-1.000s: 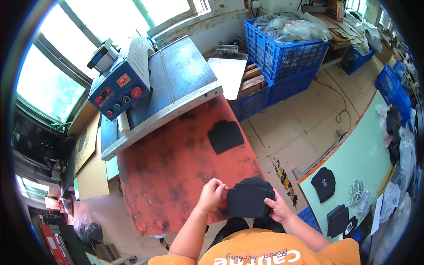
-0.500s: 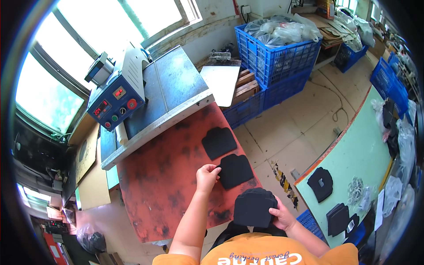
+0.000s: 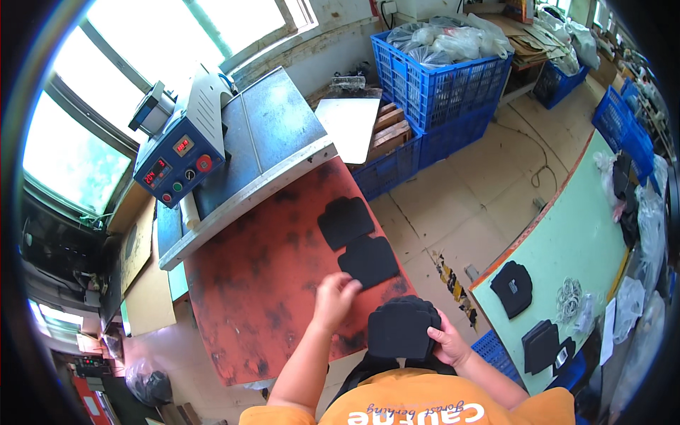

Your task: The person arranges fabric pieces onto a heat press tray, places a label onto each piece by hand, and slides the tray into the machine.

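Note:
My right hand (image 3: 450,340) grips a stack of flat black fabric pads (image 3: 400,330) by its right side, thumb on top, close to my body. The pads have a notched, rounded outline. On the red table (image 3: 262,297) lie two similar pads, the nearer pad (image 3: 369,261) and the farther pad (image 3: 346,222), edge to edge near the table's right side. My left hand (image 3: 336,301) hovers just below the nearer pad's lower left corner, its fingers loosely bent and slightly blurred, with nothing visible in them.
A blue press machine (image 3: 180,152) with a control panel and metal bed stands beyond the table. Blue crates (image 3: 439,88) with plastic bags are at the back. A pale green table (image 3: 559,248) on the right holds a black pad (image 3: 511,289), a pad stack (image 3: 540,346) and white cords (image 3: 569,299).
My left hand has let go of the nearer pad's corner and drawn back toward me. That pad has shifted closer against the farther one. My right hand still holds the stack.

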{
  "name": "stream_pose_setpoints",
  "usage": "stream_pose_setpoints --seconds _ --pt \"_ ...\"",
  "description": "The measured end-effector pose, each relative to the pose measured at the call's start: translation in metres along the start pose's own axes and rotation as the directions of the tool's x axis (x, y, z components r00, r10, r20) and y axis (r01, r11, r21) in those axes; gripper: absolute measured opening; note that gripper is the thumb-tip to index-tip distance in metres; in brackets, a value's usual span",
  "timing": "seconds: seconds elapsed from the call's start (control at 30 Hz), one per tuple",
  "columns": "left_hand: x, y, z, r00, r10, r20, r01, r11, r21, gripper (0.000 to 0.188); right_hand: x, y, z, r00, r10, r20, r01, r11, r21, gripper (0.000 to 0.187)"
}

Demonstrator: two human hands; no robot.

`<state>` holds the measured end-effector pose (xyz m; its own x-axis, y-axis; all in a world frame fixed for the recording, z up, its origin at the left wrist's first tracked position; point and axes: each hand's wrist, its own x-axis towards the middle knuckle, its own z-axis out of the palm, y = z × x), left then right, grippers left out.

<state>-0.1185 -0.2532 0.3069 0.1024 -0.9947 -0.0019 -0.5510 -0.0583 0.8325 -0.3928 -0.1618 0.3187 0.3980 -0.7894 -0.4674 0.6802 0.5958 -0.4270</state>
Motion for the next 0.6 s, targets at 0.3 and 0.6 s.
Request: stream_pose_setpoints --seconds 0.3,0.6 --pt "-0.062 0.042 0.002 0.801 -0.53 0.277 0.597 0.689 -0.41 0.01 -0.019 -0.017 -0.019 0.998 0.062 -0.013 -0.062 0.998 0.006 0.068" --pt "-0.054 0.028 0.017 0.843 -0.52 0.14 0.538 0.817 -0.209 0.014 -0.081 -0.091 -0.089 0.997 -0.065 -0.03 0.066 0.996 0.061 0.07"
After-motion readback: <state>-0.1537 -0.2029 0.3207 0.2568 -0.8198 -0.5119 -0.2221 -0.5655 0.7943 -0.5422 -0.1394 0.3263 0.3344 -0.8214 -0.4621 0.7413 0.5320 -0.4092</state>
